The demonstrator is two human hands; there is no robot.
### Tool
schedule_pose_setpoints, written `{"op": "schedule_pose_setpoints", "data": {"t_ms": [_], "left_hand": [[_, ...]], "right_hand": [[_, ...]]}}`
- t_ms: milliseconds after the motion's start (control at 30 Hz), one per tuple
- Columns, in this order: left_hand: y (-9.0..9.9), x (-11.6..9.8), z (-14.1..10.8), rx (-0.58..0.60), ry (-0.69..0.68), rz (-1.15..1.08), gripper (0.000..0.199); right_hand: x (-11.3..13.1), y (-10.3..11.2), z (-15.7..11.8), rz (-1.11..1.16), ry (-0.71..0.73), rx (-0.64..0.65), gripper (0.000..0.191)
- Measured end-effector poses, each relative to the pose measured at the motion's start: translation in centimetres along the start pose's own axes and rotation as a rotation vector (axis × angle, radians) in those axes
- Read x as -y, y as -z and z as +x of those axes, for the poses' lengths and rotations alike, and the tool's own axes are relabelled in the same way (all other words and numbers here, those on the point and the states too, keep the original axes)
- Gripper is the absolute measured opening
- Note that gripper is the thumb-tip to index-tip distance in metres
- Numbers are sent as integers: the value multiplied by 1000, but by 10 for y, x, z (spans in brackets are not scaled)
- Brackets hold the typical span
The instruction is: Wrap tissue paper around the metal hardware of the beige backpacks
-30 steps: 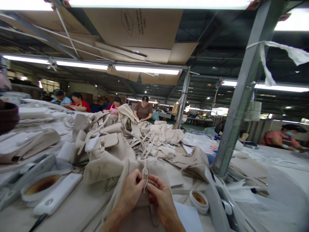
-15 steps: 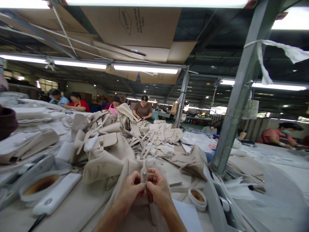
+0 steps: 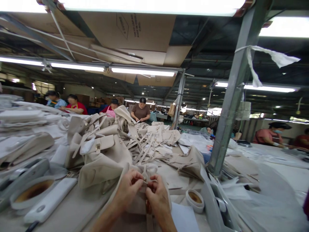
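Observation:
My left hand (image 3: 129,188) and my right hand (image 3: 157,195) meet low in the middle of the view. Thumbs and fingertips of both pinch a narrow beige strap (image 3: 145,170) with a small metal fitting, largely covered by the fingers. Beneath and behind them lies the beige bag (image 3: 138,204) in front of me, partly hidden by my forearms. Just left of it, another beige bag (image 3: 106,162) with a flap and a metal clasp (image 3: 98,147) leans against the pile.
Heaped beige bags and straps (image 3: 147,138) cover the table beyond. A tape roll (image 3: 33,190) and white device (image 3: 50,199) sit left; a smaller tape roll (image 3: 195,200), white paper (image 3: 184,217) and grey dispenser (image 3: 214,203) sit right. A metal post (image 3: 227,96) rises behind. Several people work farther off.
The strap stood upright with its metal fitting showing; now my fingers cover most of it. My left hand has turned and its fingertips sit higher. The whole view has shifted slightly.

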State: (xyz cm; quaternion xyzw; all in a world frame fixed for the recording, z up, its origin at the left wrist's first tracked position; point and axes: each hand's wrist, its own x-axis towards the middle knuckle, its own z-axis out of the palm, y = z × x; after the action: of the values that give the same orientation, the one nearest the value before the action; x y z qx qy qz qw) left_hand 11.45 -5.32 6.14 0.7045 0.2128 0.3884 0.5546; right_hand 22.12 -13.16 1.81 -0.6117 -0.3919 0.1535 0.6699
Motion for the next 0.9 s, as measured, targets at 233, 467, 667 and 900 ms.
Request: {"op": "schedule_pose_setpoints", "data": {"t_ms": [233, 467, 667, 900], "left_hand": [[-1, 11, -1, 33, -378, 735, 24], [-8, -2, 28, -171, -306, 690, 15], [-14, 12, 9, 53, 256, -144, 22], [-28, 23, 20, 32, 387, -535, 19]], "right_hand": [[5, -8, -3, -103, 51, -61, 12], [0, -18, -23, -94, 95, -24, 10], [-7, -2, -34, 80, -29, -24, 6], [-5, -2, -66, -92, -14, -1, 9]]}}
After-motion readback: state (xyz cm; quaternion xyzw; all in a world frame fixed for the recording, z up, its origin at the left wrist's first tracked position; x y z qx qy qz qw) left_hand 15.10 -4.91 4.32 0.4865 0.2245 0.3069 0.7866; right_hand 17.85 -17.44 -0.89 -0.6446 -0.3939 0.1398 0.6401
